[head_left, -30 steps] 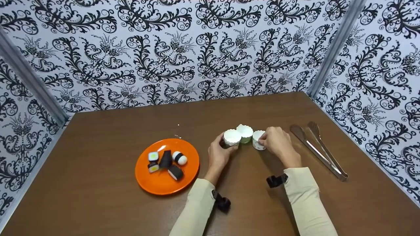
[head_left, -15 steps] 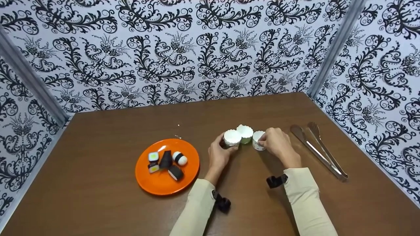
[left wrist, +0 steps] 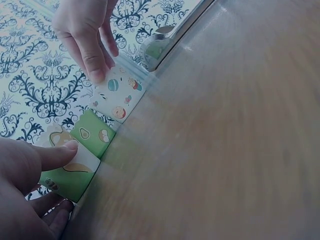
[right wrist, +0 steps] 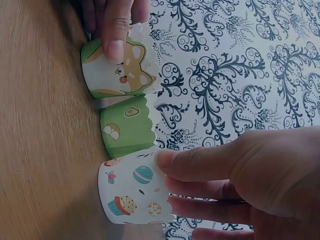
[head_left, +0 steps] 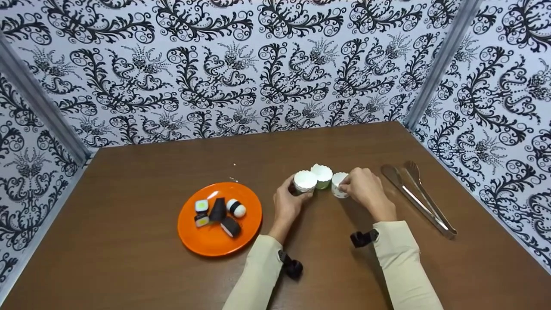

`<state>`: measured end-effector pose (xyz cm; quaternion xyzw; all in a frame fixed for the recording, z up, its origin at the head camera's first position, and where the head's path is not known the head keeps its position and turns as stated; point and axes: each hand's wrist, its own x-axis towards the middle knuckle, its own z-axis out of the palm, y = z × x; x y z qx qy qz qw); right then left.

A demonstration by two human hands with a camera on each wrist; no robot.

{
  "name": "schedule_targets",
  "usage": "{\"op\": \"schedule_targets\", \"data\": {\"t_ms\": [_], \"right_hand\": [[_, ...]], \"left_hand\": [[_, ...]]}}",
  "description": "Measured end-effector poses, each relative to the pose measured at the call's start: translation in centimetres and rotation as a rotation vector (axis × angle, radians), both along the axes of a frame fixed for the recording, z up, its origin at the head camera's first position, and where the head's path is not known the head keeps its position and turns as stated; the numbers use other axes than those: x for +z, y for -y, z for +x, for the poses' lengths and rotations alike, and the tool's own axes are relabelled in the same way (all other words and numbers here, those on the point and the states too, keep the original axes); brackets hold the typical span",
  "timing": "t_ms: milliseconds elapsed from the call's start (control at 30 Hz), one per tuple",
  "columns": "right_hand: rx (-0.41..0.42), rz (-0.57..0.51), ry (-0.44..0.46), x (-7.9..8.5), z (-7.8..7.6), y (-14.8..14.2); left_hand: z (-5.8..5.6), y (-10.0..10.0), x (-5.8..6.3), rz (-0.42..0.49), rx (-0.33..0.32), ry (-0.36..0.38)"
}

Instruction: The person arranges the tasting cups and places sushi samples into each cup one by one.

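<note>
Three paper baking cups stand upright in a row right of the table's middle. My left hand (head_left: 287, 207) grips the leftmost baking cup (head_left: 305, 181), green and white with a cartoon dog on it; its thumb (left wrist: 59, 154) lies against the near side. Between the hands stands a green baking cup (right wrist: 129, 124) with an avocado print, untouched. At the right, my right hand (head_left: 366, 190) pinches the rim of a white baking cup (right wrist: 136, 190) printed with sweets. In the right wrist view its thumb (right wrist: 195, 162) presses on that rim. The cups stand close together.
An orange plate (head_left: 198, 245) with several toy-like sushi pieces (head_left: 218, 209) sits left of the hands. Metal tongs (head_left: 424, 202) lie spread on the right of the brown table (head_left: 129, 275). Patterned walls (head_left: 232, 64) enclose the back and sides. Small white specks (head_left: 233, 179) lie behind the plate.
</note>
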<state>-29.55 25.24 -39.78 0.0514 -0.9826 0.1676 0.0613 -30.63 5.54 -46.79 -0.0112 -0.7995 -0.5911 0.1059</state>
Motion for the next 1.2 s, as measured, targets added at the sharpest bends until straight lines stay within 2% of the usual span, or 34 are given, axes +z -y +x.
{"op": "schedule_targets", "data": {"t_ms": [500, 833, 1033, 1200], "right_hand": [[0.029, -0.012, -0.047, 0.6, 0.0, 0.9], [0.13, -0.048, -0.221, 0.0, 0.1, 2.8], [0.213, -0.034, -0.296, -0.4, -0.1, 4.0], [0.213, 0.004, -0.336, -0.7, -0.1, 4.7]], "left_hand": [[-0.1, 0.0, -0.1, -0.007, 0.008, 0.001], [-0.1, 0.1, -0.2, 0.001, 0.001, -0.018], [-0.1, 0.2, -0.2, -0.008, 0.007, -0.022], [-0.1, 0.2, -0.3, -0.021, 0.009, -0.019]]}}
